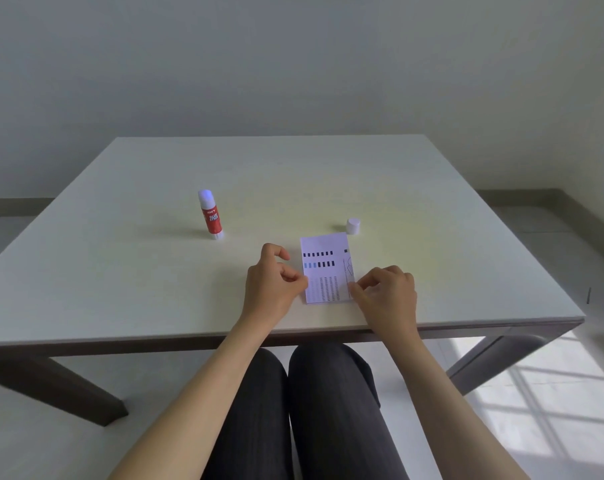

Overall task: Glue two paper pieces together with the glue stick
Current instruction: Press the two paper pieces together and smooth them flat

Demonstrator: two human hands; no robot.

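Note:
A small white paper (324,268) printed with black and blue marks lies flat on the table near the front edge; a second piece seems to lie under it, showing as a strip along its right side. My left hand (272,282) touches the paper's lower left edge with curled fingers. My right hand (385,294) pinches or presses its lower right corner. A red glue stick (210,214) stands upright and uncapped at the left, well apart from both hands. Its white cap (353,226) stands just behind the paper's top right corner.
The pale table (155,271) has its front edge just below my hands. My knees in dark trousers sit under the table edge. A plain wall lies behind, and sunlit floor shows at the lower right.

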